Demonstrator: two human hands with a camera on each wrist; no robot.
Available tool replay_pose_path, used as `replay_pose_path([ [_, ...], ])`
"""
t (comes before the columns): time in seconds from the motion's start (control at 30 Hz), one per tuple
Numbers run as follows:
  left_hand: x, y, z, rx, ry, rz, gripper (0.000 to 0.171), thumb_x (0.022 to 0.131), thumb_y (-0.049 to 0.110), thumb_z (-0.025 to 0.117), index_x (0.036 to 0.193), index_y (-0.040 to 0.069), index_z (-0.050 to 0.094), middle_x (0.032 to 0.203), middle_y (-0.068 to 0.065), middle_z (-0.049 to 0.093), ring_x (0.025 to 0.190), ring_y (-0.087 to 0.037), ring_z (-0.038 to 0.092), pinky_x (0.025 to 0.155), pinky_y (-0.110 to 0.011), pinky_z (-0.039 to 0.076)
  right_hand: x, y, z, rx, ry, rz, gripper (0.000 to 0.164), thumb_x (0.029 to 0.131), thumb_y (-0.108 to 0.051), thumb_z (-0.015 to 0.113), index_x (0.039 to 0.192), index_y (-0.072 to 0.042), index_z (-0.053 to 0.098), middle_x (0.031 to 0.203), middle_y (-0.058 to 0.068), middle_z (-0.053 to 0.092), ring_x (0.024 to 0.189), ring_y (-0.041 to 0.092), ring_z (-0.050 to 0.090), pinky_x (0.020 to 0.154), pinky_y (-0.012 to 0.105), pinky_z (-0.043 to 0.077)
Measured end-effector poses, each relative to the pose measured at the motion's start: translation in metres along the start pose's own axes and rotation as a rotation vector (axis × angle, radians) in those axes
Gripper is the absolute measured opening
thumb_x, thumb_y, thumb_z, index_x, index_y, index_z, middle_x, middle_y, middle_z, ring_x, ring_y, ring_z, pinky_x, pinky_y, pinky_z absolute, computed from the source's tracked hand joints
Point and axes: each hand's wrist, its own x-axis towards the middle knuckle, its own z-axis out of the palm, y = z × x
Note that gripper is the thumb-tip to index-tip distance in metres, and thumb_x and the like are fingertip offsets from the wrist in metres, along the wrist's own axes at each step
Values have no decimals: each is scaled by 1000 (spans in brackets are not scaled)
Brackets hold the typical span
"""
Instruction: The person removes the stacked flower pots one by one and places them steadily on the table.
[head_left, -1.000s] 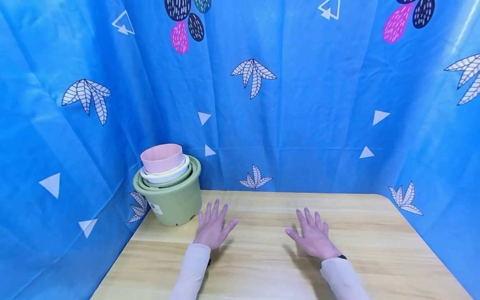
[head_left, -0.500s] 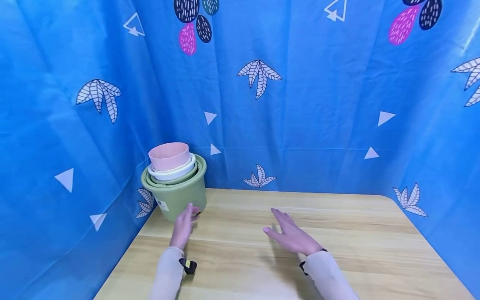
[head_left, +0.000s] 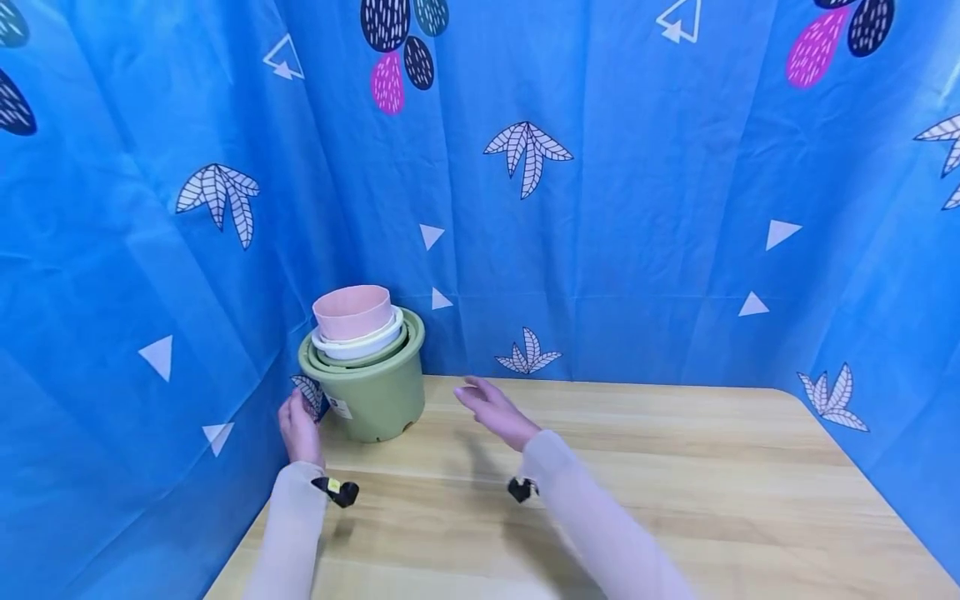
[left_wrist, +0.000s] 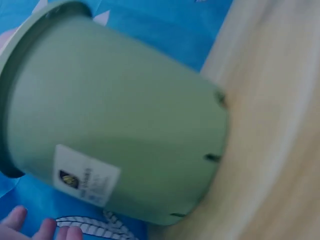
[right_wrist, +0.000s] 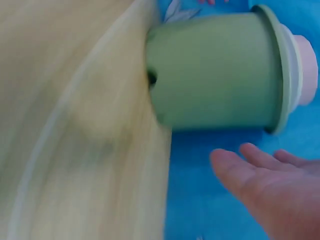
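Observation:
A large green flower pot stands upright at the table's back left corner, with a white label on its side. Nested in it are a smaller green pot, a white pot and, on top, a pink pot. My left hand is just left of the big pot, apart from it, fingers loosely bent. To the pot's right my right hand hovers above the table, fingers extended toward the pot without touching. The right wrist view shows the same gap between that hand and the pot.
The pale wooden table stretches to the right of the pots. A blue patterned curtain hangs close behind the table and along its left side, near my left hand. The pots stand close to the curtain.
Both hands have lifted from above the middle of the table and moved left, one to each side of the pots. The head view has shifted slightly left. The pots stay in place.

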Motion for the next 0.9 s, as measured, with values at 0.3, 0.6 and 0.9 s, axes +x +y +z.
replay_pose_path([
  [0.3,22,22,9,-158,-228,-67,78,107,62,17,166,17,-5,175,0,-9,163,-20,-10,133,-41,-9,58,-21,61,340,92,43,79,101,-53,61,159,-6,34,165,16,37,153,38,35,123,55,36],
  [0.6,17,12,21,-179,-365,-43,72,108,62,16,166,26,-9,174,9,-14,160,-11,-17,131,-32,-11,69,-37,75,708,5,-6,71,108,-41,50,165,-11,21,173,14,17,155,40,32,126,53,31],
  [0.9,12,11,28,-85,-348,-74,77,106,66,18,164,28,-16,172,11,-21,159,-10,-21,131,-32,-12,64,-47,69,924,32,-3,75,105,-48,51,166,-24,15,170,22,21,148,43,42,125,48,35],
])
